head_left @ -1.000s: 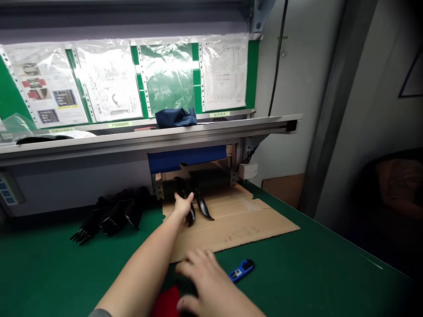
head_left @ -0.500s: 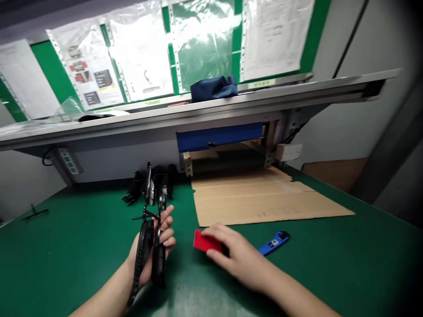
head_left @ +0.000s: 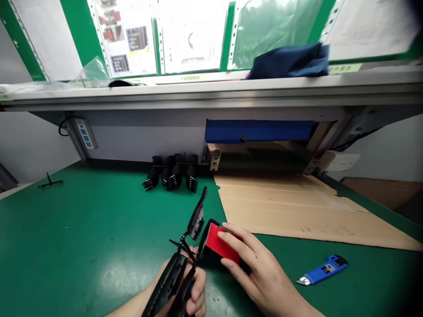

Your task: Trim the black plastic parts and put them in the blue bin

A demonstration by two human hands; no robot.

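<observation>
My left hand is closed around black jointed plastic parts, which have ribbed edges and thin crossing rods at the middle. One long segment points up and away from the hand. My right hand grips a flat red piece between thumb and fingers. The red piece lies against a black curved part beside the left hand's fingers; whether the two are fixed together I cannot tell. To the right of my right hand, a blue utility knife rests on the green table with its blade out.
Several black toothed parts stand at the back of the green table. A cardboard sheet covers the back right, in front of a blue-topped opening. A small black piece lies far left. Above runs a shelf holding dark blue cloth.
My right hand has brought the red piece to the black parts in my left hand. The view has turned left and lower, so the knife shows whole, farther right.
</observation>
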